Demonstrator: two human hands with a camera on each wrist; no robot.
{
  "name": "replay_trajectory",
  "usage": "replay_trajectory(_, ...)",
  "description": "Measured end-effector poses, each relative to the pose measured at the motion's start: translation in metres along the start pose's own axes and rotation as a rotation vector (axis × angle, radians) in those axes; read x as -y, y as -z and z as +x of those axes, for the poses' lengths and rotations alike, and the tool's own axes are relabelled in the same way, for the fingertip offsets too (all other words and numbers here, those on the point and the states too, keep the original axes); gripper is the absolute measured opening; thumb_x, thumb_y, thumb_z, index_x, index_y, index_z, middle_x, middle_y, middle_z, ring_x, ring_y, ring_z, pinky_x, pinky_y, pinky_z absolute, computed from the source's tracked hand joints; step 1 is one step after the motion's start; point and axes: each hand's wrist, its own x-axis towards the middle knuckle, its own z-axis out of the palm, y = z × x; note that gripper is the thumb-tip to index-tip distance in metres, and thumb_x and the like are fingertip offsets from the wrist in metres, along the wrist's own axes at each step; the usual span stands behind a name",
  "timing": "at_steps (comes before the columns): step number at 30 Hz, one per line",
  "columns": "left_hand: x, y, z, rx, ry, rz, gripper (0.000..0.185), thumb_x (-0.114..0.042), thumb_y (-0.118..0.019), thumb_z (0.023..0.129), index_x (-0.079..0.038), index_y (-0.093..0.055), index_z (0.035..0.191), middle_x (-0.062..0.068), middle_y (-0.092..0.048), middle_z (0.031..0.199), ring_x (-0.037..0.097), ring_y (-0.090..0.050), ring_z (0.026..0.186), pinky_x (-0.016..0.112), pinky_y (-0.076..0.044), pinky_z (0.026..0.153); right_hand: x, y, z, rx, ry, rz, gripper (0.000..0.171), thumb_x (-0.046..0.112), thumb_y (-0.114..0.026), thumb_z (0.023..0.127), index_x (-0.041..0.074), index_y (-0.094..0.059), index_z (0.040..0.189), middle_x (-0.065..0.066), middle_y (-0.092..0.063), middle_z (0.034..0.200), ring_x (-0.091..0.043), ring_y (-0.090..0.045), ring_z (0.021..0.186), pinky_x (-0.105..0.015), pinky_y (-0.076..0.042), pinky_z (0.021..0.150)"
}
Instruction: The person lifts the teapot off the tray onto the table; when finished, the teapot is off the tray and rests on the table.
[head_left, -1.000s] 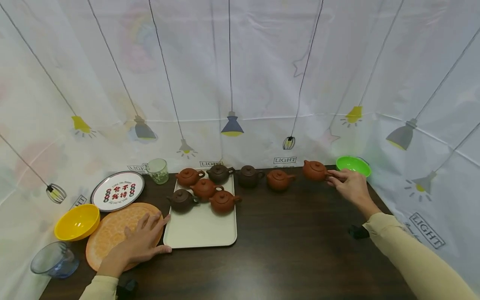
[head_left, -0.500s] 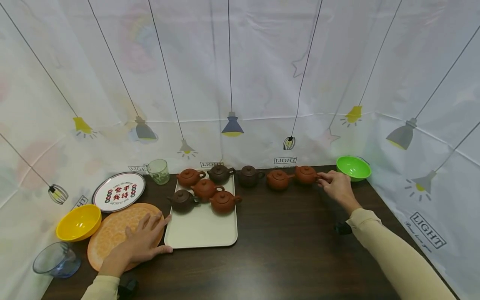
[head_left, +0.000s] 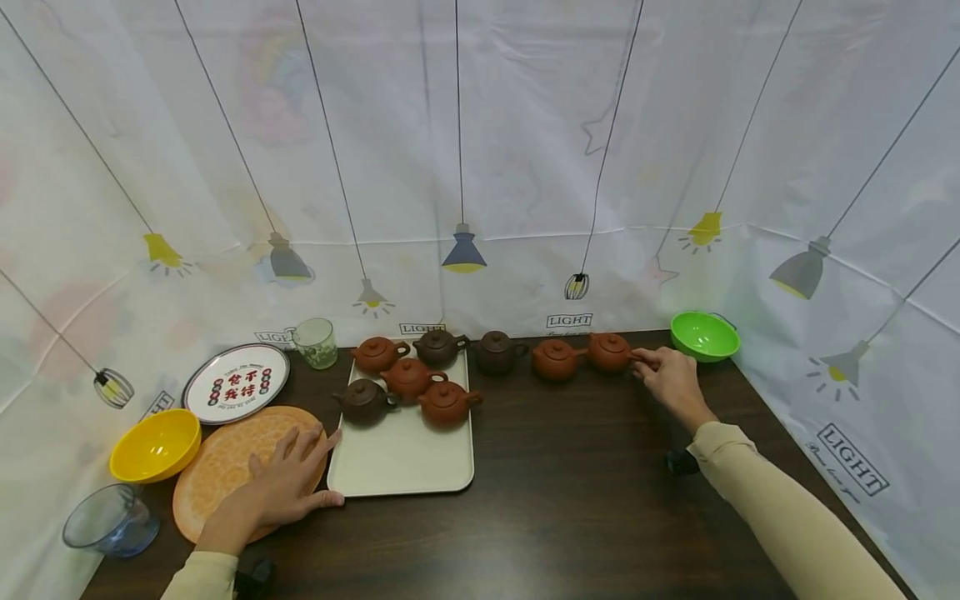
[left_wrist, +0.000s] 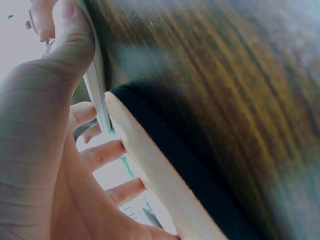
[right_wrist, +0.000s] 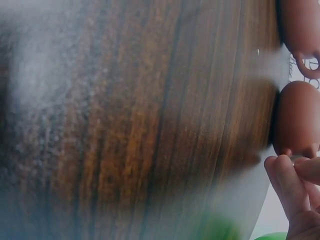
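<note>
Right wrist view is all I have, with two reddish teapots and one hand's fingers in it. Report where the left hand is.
Observer: The left hand is spread over the orange round board, left of the tray.
Operator: Count the pots on that tray.
Observer: Five teapots.
Operator: Now name what follows my two in the row.
Observer: A dark teapot, just right of the tray.
</note>
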Motion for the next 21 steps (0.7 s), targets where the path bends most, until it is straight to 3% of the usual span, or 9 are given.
replay_trajectory(2, 0.000, 0.000, 0.000, 0.000, -0.005, -0.004, 0.099, -0.075, -0.067, 0.091, -0.024, -0.033, 0.169, 0.025, -0.028, 0.171, 0.063, -0.022, 0.154, 0.102, -0.016, 0.092, 0.000, 0.000, -0.001, 0.002, -0.010, 0.014, 0.026, 0.004, -0.075, 0.098, -0.003, -0.079, 0.123, -0.027, -0.075, 0.103, -0.041, -0.075, 0.091, -0.042, -0.057, 0.071)
replay_trajectory(5, 0.000, 0.000, 0.001, -0.009, -0.006, -0.006, 0.098, -0.074, -0.068, 0.092, -0.024, -0.033, 0.169, 0.025, -0.028, 0.170, 0.064, -0.022, 0.154, 0.102, -0.016, 0.092, -0.001, 0.000, -0.001, 0.017, -0.018, 0.029, 0.028, 0.003, -0.074, 0.098, -0.004, -0.077, 0.125, -0.027, -0.074, 0.106, -0.039, -0.076, 0.092, -0.029, -0.053, 0.065)
replay_trajectory(8, -0.002, 0.001, 0.000, -0.002, -0.002, 0.011, 0.099, -0.073, -0.068, 0.092, -0.022, -0.033, 0.169, 0.026, -0.028, 0.171, 0.065, -0.023, 0.154, 0.102, -0.017, 0.092, 0.000, 0.002, 0.000, 0.041, -0.015, 0.031, 0.032, 0.003, -0.075, 0.097, -0.005, -0.075, 0.128, -0.028, -0.071, 0.110, -0.041, -0.075, 0.096, -0.035, -0.057, 0.069)
replay_trajectory(11, -0.003, 0.003, -0.001, 0.013, 0.006, 0.020, 0.100, -0.073, -0.068, 0.092, -0.021, -0.032, 0.169, 0.025, -0.028, 0.172, 0.064, -0.022, 0.155, 0.102, -0.018, 0.092, 0.001, 0.006, 0.002, 0.066, -0.012, 0.037, 0.040, 0.005, -0.077, 0.097, -0.006, -0.071, 0.134, -0.032, -0.067, 0.118, -0.045, -0.076, 0.100, -0.051, -0.063, 0.079)
replay_trajectory(17, -0.003, 0.003, 0.000, 0.021, 0.003, 0.026, 0.100, -0.073, -0.068, 0.092, -0.021, -0.032, 0.170, 0.025, -0.027, 0.173, 0.064, -0.023, 0.155, 0.102, -0.018, 0.092, 0.005, 0.024, 0.011, 0.050, -0.030, 0.103, 0.072, 0.020, -0.084, 0.095, -0.004, -0.052, 0.155, -0.036, -0.049, 0.148, -0.053, -0.064, 0.122, -0.069, -0.050, 0.101)
replay_trajectory(21, -0.005, 0.005, -0.001, 0.015, 0.001, 0.027, 0.100, -0.073, -0.068, 0.092, -0.021, -0.033, 0.169, 0.025, -0.028, 0.172, 0.063, -0.024, 0.155, 0.101, -0.019, 0.092, 0.021, 0.041, 0.021, 0.002, -0.025, 0.163, 0.078, 0.026, -0.084, 0.096, 0.001, -0.048, 0.160, -0.034, -0.041, 0.158, -0.053, -0.057, 0.131, -0.069, -0.048, 0.101)
